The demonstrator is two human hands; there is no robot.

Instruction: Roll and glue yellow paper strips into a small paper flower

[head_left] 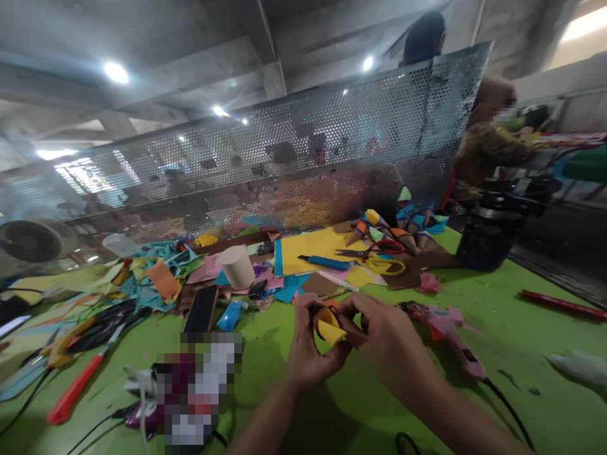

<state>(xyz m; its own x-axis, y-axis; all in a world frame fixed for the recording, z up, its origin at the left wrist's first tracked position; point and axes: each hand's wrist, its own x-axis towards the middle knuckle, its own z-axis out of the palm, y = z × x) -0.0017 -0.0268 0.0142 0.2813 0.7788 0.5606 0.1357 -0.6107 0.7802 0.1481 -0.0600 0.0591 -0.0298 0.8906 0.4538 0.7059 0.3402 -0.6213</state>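
- A perforated metal divider [265, 158] leans across the background, well apart from the hands.
- The green table [516, 341] spreads beneath both forearms, with paper scraps heaped toward its far left.
- A black tumbler [488, 237] stands at the table's far right, beyond the right hand.
- A yellow sheet [308, 243] with a blue strip along its left edge lies flat, ahead of the hands and apart from them.
- A pink glue gun [455, 344] lies just to the right of the right hand, its black cord running toward the near edge.
- The right hand [386, 328] grasps the right edge of the yellow curled piece, fingers bent; how firmly it pinches, I cannot tell.
- The left hand [306, 354] grips the same piece, fingers curled around its left side and thumb below it.
- A blue cutter [327, 262] rests on the yellow sheet, directly ahead of the fingertips.
- The yellow curled piece [332, 330] sits between the two hands, touching both, raised above the table; its rolled opening shows between the fingers, and part of it is hidden behind them.
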